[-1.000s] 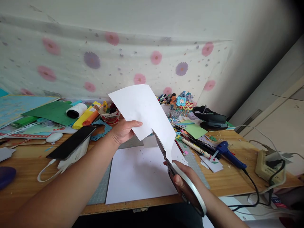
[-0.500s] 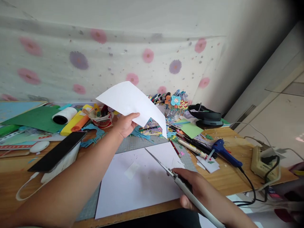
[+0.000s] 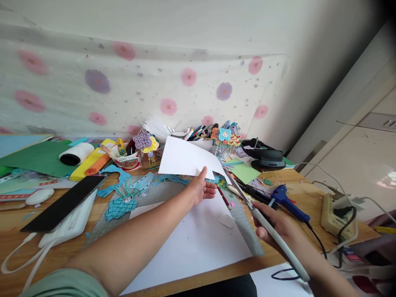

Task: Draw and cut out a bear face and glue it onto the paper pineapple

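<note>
A sheet of white paper (image 3: 185, 159), with a cut-out notch at its lower right, is tilted up above the desk. My left hand (image 3: 202, 189) pinches its lower edge, thumb in front and the other fingers curled. In my right hand (image 3: 275, 225) are scissors (image 3: 262, 218) with a long light-grey handle; their narrow blades point up and left, the tip by the paper's right-hand strip. Below both hands, a larger white sheet (image 3: 192, 235) lies on a grey cutting mat (image 3: 99, 231). A small paper scrap (image 3: 227, 220) rests at its right side.
To the left are a phone (image 3: 64, 202), a white power bank (image 3: 69, 227) and blue woven paper pieces (image 3: 122, 206). A tub of craft tools (image 3: 126, 160) stands behind. On the right lie a blue glue gun (image 3: 291, 202), pens, a power strip (image 3: 337, 214) and cables.
My left hand has moved right and down with the paper, which is lower now. The scissors have swung up toward the paper's right end. The view has shifted slightly.
</note>
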Action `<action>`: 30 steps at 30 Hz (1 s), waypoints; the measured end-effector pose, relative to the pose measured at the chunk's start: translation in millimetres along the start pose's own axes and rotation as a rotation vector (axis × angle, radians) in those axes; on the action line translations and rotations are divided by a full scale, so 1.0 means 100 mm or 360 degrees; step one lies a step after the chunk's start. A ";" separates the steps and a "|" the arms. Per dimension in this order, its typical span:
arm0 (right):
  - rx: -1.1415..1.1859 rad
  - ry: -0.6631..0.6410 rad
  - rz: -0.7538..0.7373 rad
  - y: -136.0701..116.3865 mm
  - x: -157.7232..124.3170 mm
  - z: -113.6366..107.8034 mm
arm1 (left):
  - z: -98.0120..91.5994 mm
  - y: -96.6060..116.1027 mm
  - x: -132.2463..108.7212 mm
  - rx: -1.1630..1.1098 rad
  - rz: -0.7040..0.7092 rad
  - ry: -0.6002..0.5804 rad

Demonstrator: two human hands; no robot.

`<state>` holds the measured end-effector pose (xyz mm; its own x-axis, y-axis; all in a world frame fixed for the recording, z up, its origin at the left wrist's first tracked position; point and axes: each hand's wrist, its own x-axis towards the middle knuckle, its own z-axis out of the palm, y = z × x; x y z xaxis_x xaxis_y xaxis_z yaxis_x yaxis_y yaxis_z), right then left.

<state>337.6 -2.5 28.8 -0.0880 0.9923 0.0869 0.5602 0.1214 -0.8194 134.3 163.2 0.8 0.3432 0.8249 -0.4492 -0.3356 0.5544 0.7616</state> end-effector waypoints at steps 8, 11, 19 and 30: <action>-0.0238 0.0062 0.0066 -0.02 0.20 0.03 | -0.02 0.07 -0.13 0.0225 0.0123 0.0182; -0.0357 0.0160 0.0096 0.09 0.25 0.04 | -0.16 0.24 -0.25 0.0290 0.0411 0.0304; -0.0615 0.0256 0.0109 0.24 0.55 0.13 | -0.94 1.24 -1.28 0.0213 0.1474 0.0524; -0.1348 -0.0068 0.0131 0.05 1.55 0.48 | -2.56 2.31 -1.79 0.0042 0.1496 0.0871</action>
<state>287.6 151.0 11.0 -0.0416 0.9991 0.0103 0.9919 0.0425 -0.1201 -229.3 171.6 137.4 -0.4806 0.8591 0.1762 -0.2386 -0.3214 0.9164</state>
